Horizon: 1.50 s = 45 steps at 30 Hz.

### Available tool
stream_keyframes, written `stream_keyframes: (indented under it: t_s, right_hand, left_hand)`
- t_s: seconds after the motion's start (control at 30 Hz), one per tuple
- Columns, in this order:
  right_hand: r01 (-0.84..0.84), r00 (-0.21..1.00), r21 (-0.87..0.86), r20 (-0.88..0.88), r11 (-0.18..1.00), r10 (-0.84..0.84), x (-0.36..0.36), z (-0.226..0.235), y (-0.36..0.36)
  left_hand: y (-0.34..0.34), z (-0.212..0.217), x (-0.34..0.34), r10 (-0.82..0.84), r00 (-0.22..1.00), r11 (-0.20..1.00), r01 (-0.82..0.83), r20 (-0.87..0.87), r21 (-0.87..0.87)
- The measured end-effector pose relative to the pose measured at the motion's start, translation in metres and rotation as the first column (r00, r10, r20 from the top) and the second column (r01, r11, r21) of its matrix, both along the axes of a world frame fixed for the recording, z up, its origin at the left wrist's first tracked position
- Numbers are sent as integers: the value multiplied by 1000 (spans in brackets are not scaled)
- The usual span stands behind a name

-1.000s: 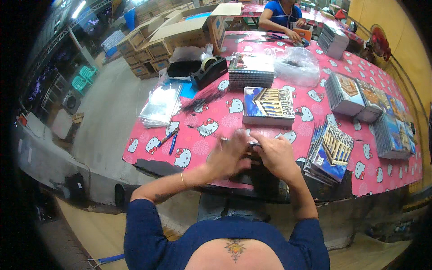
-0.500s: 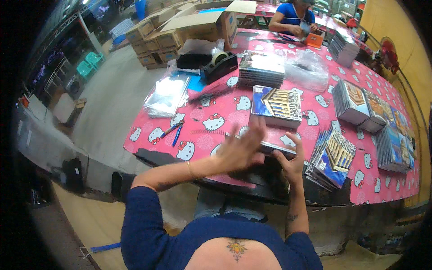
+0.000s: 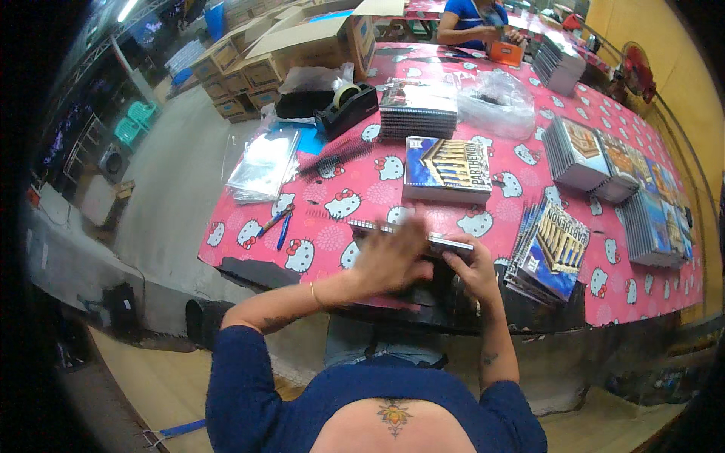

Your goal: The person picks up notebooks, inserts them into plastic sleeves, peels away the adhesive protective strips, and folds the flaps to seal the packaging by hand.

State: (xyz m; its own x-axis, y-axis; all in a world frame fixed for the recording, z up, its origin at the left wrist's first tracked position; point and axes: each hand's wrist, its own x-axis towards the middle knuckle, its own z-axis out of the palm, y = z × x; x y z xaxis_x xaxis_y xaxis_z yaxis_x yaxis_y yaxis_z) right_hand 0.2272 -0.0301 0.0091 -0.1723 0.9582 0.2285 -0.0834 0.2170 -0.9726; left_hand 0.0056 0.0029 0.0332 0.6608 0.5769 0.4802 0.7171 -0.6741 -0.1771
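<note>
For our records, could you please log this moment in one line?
right hand: gripping book; left hand: blurred, at book; book stack: on table

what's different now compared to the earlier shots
The right hand has drawn back toward the body and slightly right, gripping the right end of a spiral notebook, now seen edge-on. The left hand, blurred, stays over its middle. Across the table, a co-worker's hand has lifted from the tabletop. Unchanged: the notebook stack ahead, fanned notebooks and tape dispenser.
</note>
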Motion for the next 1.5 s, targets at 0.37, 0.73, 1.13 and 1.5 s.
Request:
stream_keyframes:
  t_s: [0.37, 0.73, 1.13, 1.5]
  right_hand:
    - [-137, 990, -148, -66, 980, 128, 0, 4, 3]
    - [-111, 977, 39, 186, 993, 102, 1, 3, 6]
    - [-32, 964, 113, 268, 993, 1, -2, 6, 6]
    - [-3, 938, 180, 342, 984, -59, 0, 24, -1]
  left_hand:
    - [-5, -9, 1, -114, 985, 993, 114, -132, -10]
    - [-4, 3, 22, -70, 991, 996, 75, -112, 39]
    - [-28, -20, 22, -115, 993, 986, 117, 21, -116]
    - [-15, 33, 31, -101, 970, 982, 133, 223, -131]
